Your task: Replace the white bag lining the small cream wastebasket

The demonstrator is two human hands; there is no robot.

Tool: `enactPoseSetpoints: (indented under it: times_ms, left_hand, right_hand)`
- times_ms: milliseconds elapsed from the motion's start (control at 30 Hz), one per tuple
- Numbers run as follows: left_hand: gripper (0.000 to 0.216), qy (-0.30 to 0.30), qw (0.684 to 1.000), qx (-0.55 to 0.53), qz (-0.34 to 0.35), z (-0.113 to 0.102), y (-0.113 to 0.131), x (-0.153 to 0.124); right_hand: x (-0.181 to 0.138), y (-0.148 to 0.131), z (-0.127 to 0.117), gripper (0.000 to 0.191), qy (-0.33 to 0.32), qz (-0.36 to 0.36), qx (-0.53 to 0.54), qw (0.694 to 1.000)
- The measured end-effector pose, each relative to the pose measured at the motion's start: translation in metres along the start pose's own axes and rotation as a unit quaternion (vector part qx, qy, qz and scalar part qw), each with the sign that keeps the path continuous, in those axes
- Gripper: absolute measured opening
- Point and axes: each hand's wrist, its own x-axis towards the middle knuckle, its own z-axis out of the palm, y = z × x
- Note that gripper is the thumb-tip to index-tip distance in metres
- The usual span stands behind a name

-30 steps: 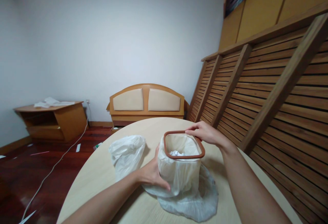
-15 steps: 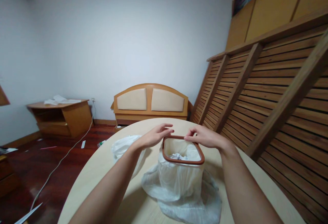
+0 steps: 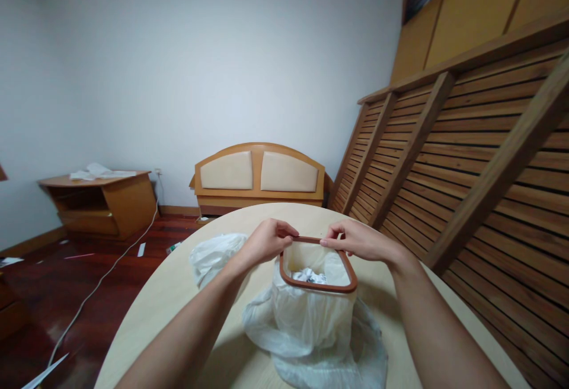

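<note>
From here I see the left hand (image 3: 270,241) and right hand (image 3: 358,239), fingers nearly closed, pinching the brown rim (image 3: 317,287). The bag-covered bin (image 3: 311,318) stands on the round table (image 3: 164,294), with bare room toward its far edge.

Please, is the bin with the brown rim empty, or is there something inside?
Not empty: some crumpled white material shows inside the bin, lower than its rim. How deep it goes, I cannot tell.
</note>
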Motion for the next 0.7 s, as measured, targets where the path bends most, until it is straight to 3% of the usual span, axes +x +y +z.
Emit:
enactPoseSetpoints:
  times_ms: [367, 467, 700]
  left_hand:
    - [0.034, 0.032, 0.989, 0.145, 0.028, 0.003, 0.003, -0.011]
    - [0.034, 0.031, 0.984, 0.169, 0.037, 0.001, 0.007, -0.012]
    - [0.037, 0.024, 0.982, 0.181, 0.057, -0.003, 0.009, -0.015]
  right_hand:
    - [-0.008, -0.007, 0.013, 0.035, 0.036, 0.001, -0.092, 0.995]
    - [-0.014, -0.026, 0.014, 0.049, 0.041, -0.018, -0.084, 0.995]
    - [-0.017, -0.053, 0.026, 0.100, -0.075, -0.068, -0.027, 0.995]
